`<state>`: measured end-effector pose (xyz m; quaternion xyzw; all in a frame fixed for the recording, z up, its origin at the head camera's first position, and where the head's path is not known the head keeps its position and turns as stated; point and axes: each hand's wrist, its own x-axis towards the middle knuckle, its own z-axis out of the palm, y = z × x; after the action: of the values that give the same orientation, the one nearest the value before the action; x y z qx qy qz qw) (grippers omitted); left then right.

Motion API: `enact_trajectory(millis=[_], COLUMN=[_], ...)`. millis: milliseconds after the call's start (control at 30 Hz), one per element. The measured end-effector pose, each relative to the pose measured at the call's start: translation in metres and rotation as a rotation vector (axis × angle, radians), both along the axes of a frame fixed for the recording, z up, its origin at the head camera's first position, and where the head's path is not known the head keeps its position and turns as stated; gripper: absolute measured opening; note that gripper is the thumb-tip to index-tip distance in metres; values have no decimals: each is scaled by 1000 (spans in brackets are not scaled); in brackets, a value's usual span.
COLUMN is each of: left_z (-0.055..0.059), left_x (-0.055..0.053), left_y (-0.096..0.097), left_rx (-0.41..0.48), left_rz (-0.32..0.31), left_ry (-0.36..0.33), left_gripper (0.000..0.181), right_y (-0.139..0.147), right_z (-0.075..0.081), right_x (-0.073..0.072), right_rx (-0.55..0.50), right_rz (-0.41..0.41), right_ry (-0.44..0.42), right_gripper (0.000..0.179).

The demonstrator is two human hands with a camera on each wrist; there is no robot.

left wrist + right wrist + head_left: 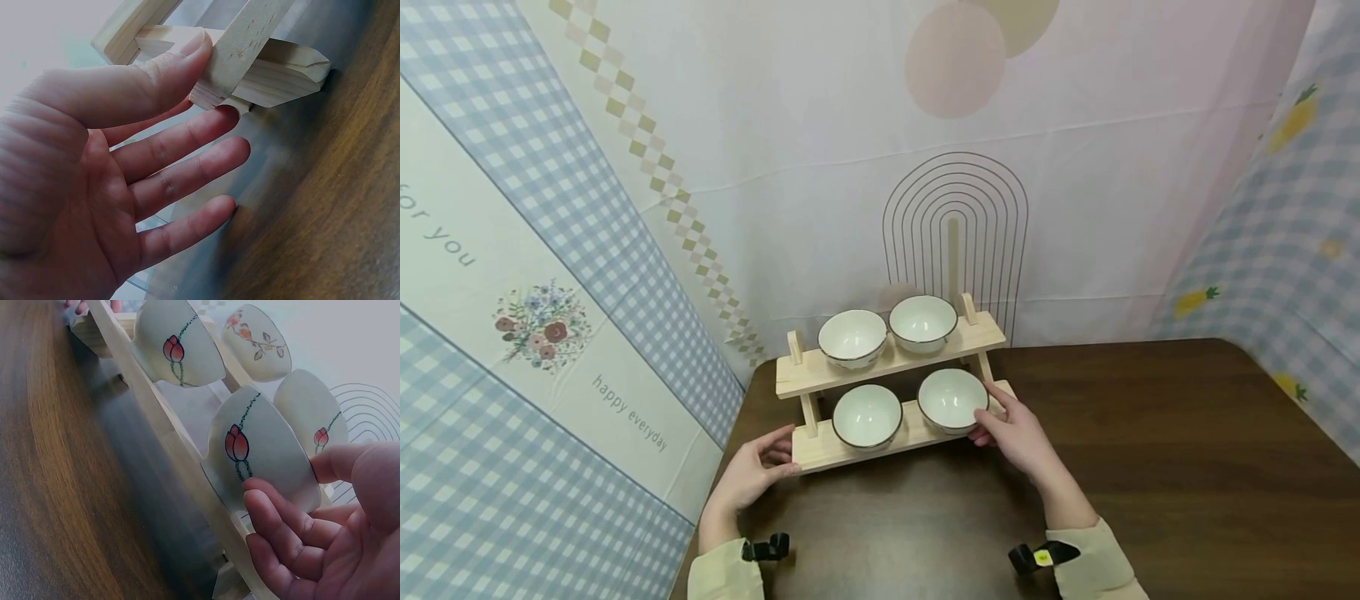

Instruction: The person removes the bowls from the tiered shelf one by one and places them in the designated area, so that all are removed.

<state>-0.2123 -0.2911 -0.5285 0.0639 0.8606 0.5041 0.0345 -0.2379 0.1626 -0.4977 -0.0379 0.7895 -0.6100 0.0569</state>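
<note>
On the bench: best to brace the wooden rack first
Probably just nudge the front-right bowl gently on its lower tier, pinched in the half-curled right hand; grip the rack's end with the loosely spread left hand.

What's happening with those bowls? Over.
Left hand gripping two-tier wooden rack; right hand holding lower-right flower-painted bowl; nothing seen in the way.

A wooden table, blue checked cloth and pale patterned hanging suggest a homelike place, its exact kind unclear.
</note>
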Motion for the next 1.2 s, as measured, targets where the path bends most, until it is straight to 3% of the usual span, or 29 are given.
enact_trajectory(millis=[867,1200], left_z=[1,1], left_x=[1,3], left_y=[-3,-8], left_rx=[-6,-9], left_rz=[-9,-22], left_ry=[3,-5], left_gripper=[71,71], right_y=[29,44], right_z=[7,8], right_x=[2,11], right_rx=[-45,-18], right_rz=[-47,-80], right_ry=[-58,-80], right_gripper=[68,69])
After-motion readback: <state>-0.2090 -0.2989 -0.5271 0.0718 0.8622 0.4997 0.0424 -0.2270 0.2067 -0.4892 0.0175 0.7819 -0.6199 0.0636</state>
